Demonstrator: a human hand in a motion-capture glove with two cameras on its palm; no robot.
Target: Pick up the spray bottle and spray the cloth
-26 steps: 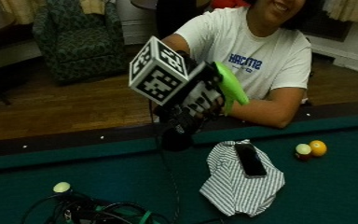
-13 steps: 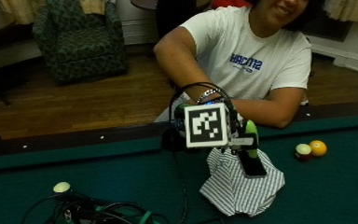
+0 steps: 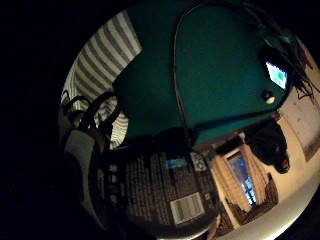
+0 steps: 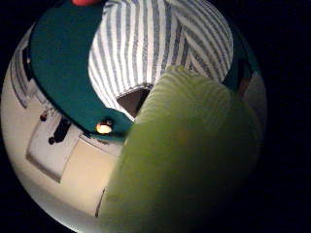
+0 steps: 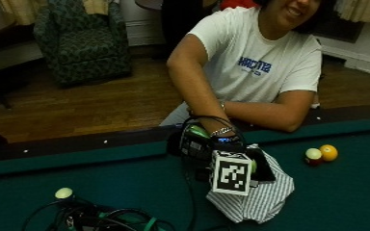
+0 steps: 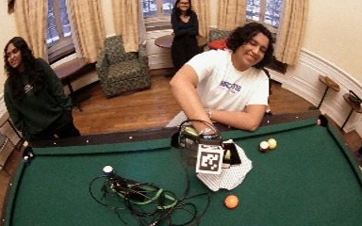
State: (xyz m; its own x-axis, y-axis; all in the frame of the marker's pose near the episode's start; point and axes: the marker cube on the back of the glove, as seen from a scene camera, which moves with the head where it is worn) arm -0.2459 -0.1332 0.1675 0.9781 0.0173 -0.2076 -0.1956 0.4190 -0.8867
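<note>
Gloved right hand [image 5: 205, 144] grips the spray bottle [image 4: 184, 160], fingers wrapped round it; striped cloth [image 5: 257, 199] lies on the felt directly beneath, toward five o'clock of the hand.

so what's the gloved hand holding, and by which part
The right hand holds the spray bottle around its labelled body, above the striped cloth.

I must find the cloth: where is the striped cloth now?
In the outside view, the striped cloth lies on the green table, beneath the gloved right hand, left of two balls.
</note>
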